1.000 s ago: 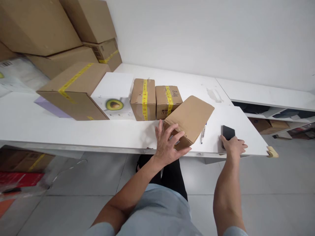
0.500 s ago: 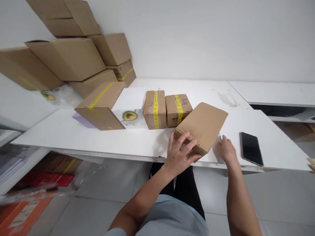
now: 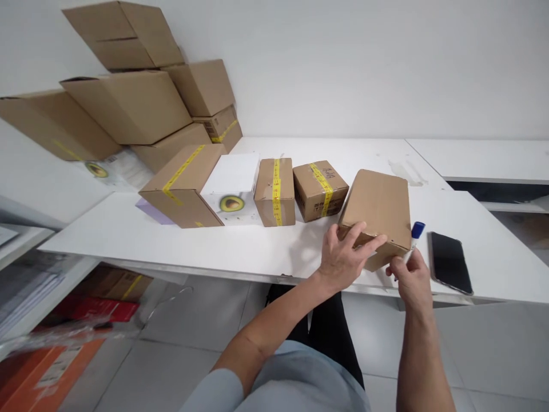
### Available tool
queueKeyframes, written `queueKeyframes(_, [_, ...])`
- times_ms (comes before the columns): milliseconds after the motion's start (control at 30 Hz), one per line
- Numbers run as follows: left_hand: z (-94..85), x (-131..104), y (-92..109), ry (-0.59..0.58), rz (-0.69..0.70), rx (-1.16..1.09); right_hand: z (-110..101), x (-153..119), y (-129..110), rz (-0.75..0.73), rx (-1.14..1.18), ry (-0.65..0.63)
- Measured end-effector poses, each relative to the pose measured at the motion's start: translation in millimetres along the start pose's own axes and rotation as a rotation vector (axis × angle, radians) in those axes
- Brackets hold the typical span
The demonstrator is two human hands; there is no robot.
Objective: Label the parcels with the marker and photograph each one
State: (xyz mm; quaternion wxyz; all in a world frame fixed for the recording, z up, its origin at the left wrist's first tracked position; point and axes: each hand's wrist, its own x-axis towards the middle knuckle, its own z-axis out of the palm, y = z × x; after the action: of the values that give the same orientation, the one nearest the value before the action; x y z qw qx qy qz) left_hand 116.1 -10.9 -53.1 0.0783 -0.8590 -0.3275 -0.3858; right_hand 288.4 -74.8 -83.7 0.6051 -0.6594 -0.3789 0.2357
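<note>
A plain brown cardboard box (image 3: 380, 203) rests tilted on the white table (image 3: 240, 249), near its front edge. My left hand (image 3: 345, 254) grips the box's near left edge, fingers spread over the top and side. My right hand (image 3: 410, 274) is at the near right corner, pinching a marker with a blue cap (image 3: 417, 230) that points up. Just left of the held box stands a small taped box (image 3: 321, 191) with handwriting on top, now turned at an angle.
A tall taped box (image 3: 275, 191), a white avocado box (image 3: 231, 189) and a larger taped box (image 3: 184, 183) stand in a row leftwards. Stacked cartons (image 3: 128, 106) lean at the back left. A black phone (image 3: 450, 262) lies at the right.
The plain box has moved right and turned, along with my left hand. The marker's blue cap now shows above my right hand. The small taped box has rotated and stands apart from its neighbour.
</note>
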Motion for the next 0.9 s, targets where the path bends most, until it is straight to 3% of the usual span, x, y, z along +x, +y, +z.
queueKeyframes(200, [15.5, 15, 0, -0.058, 0.167, -0.049, -4, 30, 7, 0.033, 0.170, 0.050])
queueKeyframes(500, [33.0, 33, -21, -0.110, 0.012, 0.003, 18, 97, 5, 0.028, 0.222, -0.132])
queueKeyframes(700, [35.9, 32, -37, -0.111, -0.038, -0.026, 39, 110, 2, 0.040, 0.229, -0.204])
queueKeyframes(900, [36.7, 39, -51, -0.162, -0.105, -0.055, 60, 115, 0, 0.057, 0.233, -0.172])
